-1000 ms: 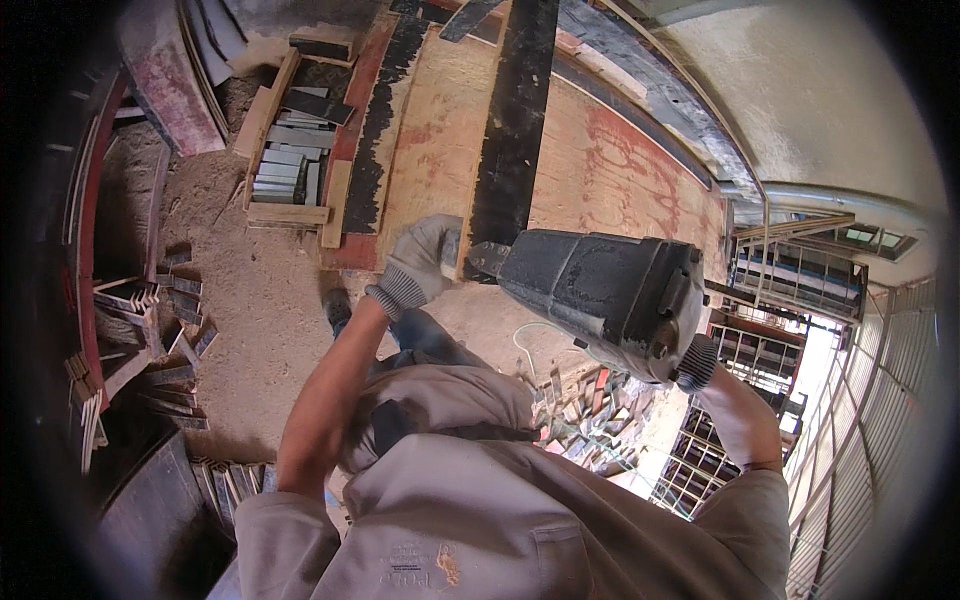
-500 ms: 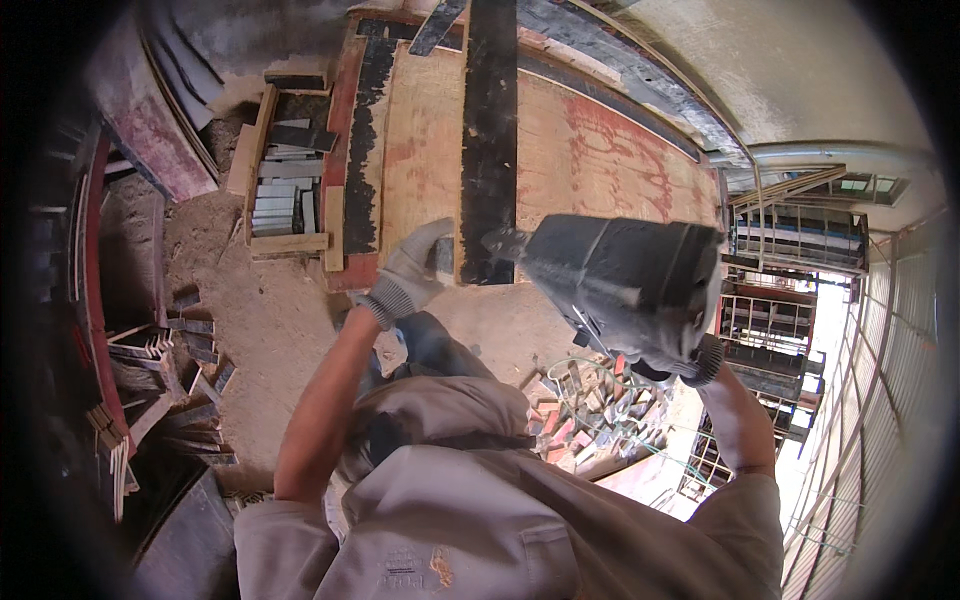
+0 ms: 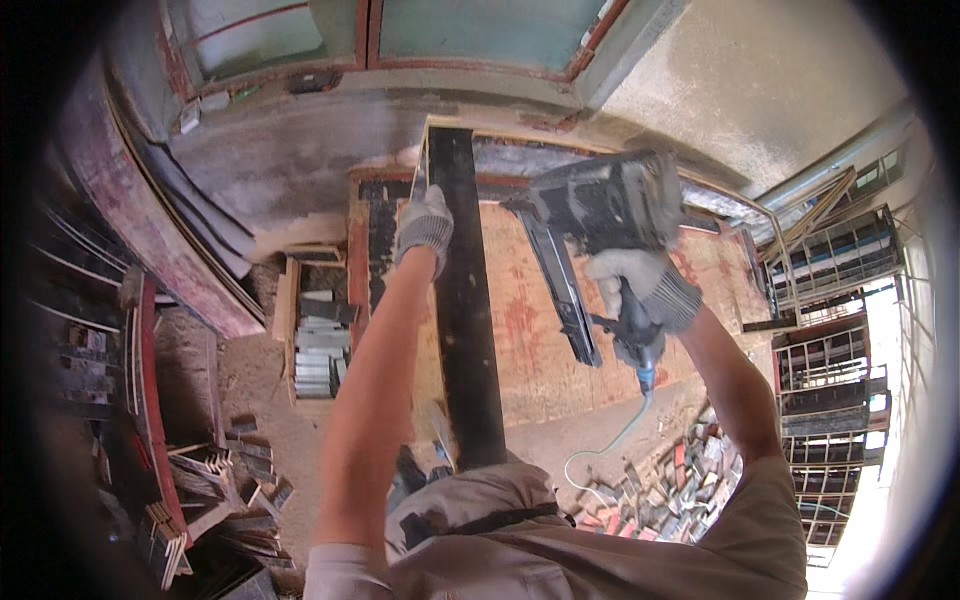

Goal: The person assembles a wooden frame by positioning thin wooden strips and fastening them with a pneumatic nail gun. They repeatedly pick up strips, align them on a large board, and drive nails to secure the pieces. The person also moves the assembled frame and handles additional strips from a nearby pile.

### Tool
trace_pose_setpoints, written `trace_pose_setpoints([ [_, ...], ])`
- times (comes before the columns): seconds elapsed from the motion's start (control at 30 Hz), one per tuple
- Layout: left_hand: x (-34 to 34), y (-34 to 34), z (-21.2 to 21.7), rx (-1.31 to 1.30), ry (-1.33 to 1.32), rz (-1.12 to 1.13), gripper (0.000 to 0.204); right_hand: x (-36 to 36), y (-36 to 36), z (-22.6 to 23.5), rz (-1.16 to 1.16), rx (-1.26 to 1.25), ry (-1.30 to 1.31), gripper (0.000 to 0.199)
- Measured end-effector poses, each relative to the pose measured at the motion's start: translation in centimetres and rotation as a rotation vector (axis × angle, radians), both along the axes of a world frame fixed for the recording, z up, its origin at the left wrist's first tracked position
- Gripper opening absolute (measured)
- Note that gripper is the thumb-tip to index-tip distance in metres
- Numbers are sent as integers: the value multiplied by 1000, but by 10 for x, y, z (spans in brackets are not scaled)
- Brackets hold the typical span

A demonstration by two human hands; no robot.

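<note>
In my right hand [image 3: 645, 290], gloved in light grey, is a black nail gun [image 3: 605, 205], its fingers wrapped round the handle. The gun's nose points left, toward a long black board [image 3: 465, 290], and its slanted magazine hangs below the nose. Gripping the board's left edge near its far end is my gloved left hand [image 3: 427, 225]. The board runs from the far side to my waist, over a wide plywood panel [image 3: 540, 330]. A pale green air hose [image 3: 625, 430] trails from the handle's base. My left fingertips are partly hidden.
Metal-grey blocks [image 3: 318, 355] fill a wooden box at the left of the panel. Cut-off pieces [image 3: 690, 470] are heaped on the floor at right, with more scrap wood [image 3: 215, 480] at left. Wire racks [image 3: 825, 370] stand on the right; a window [image 3: 470, 35] lies beyond.
My left hand has moved from the board's near end to its far part, and the board now reaches toward my waist. The nail gun has swung farther away and turned, showing its magazine. The view has tilted up.
</note>
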State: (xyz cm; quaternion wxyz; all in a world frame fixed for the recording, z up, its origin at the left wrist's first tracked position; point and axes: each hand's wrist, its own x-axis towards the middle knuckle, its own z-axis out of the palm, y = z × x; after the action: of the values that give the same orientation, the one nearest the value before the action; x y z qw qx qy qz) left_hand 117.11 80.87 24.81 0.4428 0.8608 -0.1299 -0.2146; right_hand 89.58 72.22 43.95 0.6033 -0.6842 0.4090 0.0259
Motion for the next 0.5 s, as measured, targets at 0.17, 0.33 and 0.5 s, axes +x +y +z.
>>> trace_pose_setpoints([
  [0.17, 13, -34, 17, 153, -59, -43, 59, 95, -61, -2, -80, 81, -30, 13],
  [0.33, 9, -38, 29, 206, -58, 35, 61, 168, -99, -12, 2, -11, -26, 11],
  [0.5, 3, -37, 44, 232, -48, 94, 63, 202, -115, -20, 118, -46, -55, 10],
])
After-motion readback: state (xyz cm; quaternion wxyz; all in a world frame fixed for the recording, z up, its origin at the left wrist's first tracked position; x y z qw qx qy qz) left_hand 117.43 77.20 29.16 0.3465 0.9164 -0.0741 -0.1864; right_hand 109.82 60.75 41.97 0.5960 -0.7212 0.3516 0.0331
